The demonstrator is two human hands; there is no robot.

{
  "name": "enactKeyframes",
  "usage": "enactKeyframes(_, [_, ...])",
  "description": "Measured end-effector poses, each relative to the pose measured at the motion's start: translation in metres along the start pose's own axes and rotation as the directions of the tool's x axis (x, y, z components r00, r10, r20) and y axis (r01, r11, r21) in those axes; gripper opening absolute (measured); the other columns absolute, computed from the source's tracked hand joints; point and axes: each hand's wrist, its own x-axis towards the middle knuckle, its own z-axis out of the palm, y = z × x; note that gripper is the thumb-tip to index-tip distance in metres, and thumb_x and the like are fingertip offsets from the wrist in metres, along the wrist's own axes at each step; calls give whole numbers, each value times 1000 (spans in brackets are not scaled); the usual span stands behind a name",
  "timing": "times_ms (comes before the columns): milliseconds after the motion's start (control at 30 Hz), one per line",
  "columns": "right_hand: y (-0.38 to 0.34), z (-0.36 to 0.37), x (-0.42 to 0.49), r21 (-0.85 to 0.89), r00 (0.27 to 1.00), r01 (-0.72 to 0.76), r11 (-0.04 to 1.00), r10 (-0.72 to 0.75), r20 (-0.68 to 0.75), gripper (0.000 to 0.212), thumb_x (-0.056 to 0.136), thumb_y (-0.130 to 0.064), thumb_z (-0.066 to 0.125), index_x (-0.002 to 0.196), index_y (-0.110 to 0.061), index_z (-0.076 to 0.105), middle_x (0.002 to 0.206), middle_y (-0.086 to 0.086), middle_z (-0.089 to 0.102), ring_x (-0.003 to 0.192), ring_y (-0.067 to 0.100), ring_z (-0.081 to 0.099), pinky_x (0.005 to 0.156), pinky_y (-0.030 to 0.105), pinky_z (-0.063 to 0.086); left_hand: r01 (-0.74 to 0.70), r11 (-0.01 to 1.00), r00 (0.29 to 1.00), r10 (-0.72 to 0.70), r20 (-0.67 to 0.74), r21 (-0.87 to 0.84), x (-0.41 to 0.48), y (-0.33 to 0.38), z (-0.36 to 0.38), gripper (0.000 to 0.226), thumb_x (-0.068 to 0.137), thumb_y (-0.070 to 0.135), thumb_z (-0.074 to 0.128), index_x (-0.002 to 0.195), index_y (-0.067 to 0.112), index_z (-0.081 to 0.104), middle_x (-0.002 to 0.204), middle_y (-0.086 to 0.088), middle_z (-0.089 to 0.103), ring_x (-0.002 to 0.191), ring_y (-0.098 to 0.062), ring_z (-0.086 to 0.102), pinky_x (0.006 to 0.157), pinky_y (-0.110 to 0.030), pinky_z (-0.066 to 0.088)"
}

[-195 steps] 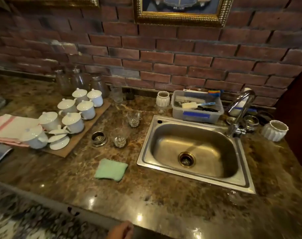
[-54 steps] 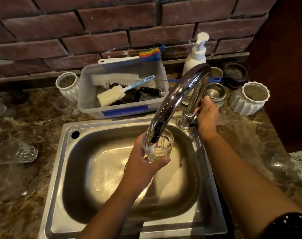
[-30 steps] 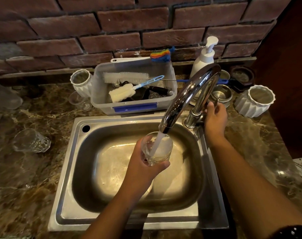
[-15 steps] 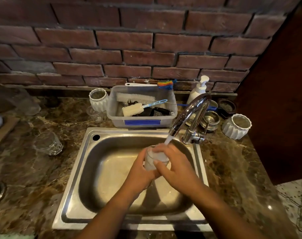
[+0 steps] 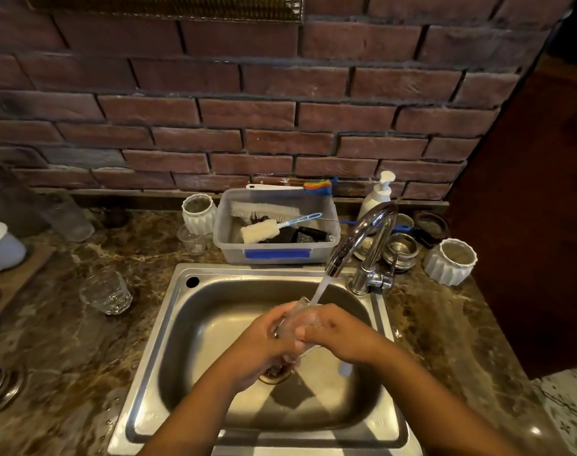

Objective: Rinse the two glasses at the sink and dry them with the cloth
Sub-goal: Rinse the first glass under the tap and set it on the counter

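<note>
Over the steel sink [image 5: 181,324] a clear glass [image 5: 298,319] is held between both hands, tilted under the water stream from the chrome tap [image 5: 362,238]. My left hand [image 5: 264,340] grips the glass from the left and below. My right hand [image 5: 339,330] wraps its fingers over the glass from the right. Most of the glass is hidden by the fingers. The second glass [image 5: 106,291] stands on the marble counter left of the sink. The cloth is out of view.
A plastic tub of brushes [image 5: 277,251] sits behind the sink, with a soap dispenser [image 5: 377,195], steel cups [image 5: 400,250] and white ribbed pots [image 5: 450,261] near the tap. A wooden tray with white cups [image 5: 0,248] lies far left. A dark cabinet [image 5: 537,225] stands on the right.
My right hand left the tap handle and joined the left on the glass. Water runs, and both hands have lowered and tilted the glass under the stream.
</note>
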Motion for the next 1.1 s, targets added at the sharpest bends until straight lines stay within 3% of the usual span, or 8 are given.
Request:
enactKeyframes(167, [-1, -4, 3, 67, 999, 18, 998, -15, -47, 17, 93, -19, 64, 104, -16, 77, 101, 2, 77, 99, 22, 72, 95, 52, 54, 128, 862, 980, -184, -69, -490, 5, -8, 6, 44, 88, 24, 63, 129, 9, 66, 121, -24, 69, 102, -36, 69, 82, -49, 55])
enactKeyframes(433, [13, 10, 2, -190, 979, 67, 980, -101, -175, 18, 87, -37, 68, 99, -29, 79, 90, -10, 78, 83, 4, 73, 78, 35, 62, 288, 755, 879, -453, -149, -589, 21, 0, 29, 40, 97, 38, 63, 111, 2, 72, 83, -16, 76, 59, -22, 73, 47, -27, 55])
enactKeyframes(600, [21, 25, 3, 152, 939, -86, 985, 131, -317, 16, 88, -27, 65, 102, -25, 75, 90, -6, 76, 86, 6, 71, 76, 30, 56, 116, 969, 846, -212, -490, -219, 44, -12, 36, 27, 103, 34, 51, 113, 15, 67, 108, -17, 73, 94, -32, 72, 68, -34, 57])
enactKeyframes(733, [10, 34, 2, 690, 887, -182, 701, 419, -192, 15, 97, -16, 61, 105, -19, 74, 97, 4, 79, 99, 23, 73, 95, 48, 57, -140, 990, 891, 130, -434, 10, 31, -24, 35, 22, 102, 29, 50, 103, 19, 70, 105, -13, 72, 100, -33, 70, 76, -37, 59])
enactKeyframes(833, [10, 38, 1, 428, 929, -149, 892, 274, -247, 20, 96, -13, 60, 104, -22, 75, 98, 1, 79, 96, 16, 74, 95, 47, 57, -137, 988, 887, 88, -453, -76, 27, -19, 32, 24, 94, 29, 48, 96, 18, 70, 99, -19, 72, 100, -43, 67, 79, -47, 56])
enactKeyframes(900, [12, 32, 0, 112, 971, -65, 992, 89, -221, 24, 95, -17, 59, 108, -28, 75, 101, -8, 78, 97, 8, 72, 92, 38, 58, 32, 976, 887, -128, -444, -218, 29, -12, 29, 27, 101, 29, 49, 102, 14, 71, 100, -20, 74, 99, -41, 69, 83, -49, 56])
enactKeyframes(1000, [19, 19, 2, -447, 990, 78, 891, -122, -70, 27, 93, -35, 57, 116, -34, 70, 107, -14, 74, 99, 3, 67, 88, 31, 56, 275, 845, 883, -411, -226, -458, 26, -1, 18, 37, 97, 38, 61, 112, 8, 76, 98, -18, 75, 88, -30, 70, 74, -39, 58])
enactKeyframes(1100, [18, 18, 5, -567, 987, 94, 819, -150, -52, 29, 90, -46, 52, 109, -35, 72, 101, -12, 74, 93, 4, 64, 83, 28, 55, 294, 842, 884, -420, -207, -452, 29, -1, 18, 33, 92, 39, 67, 102, 10, 79, 92, -16, 76, 81, -26, 70, 73, -37, 57])
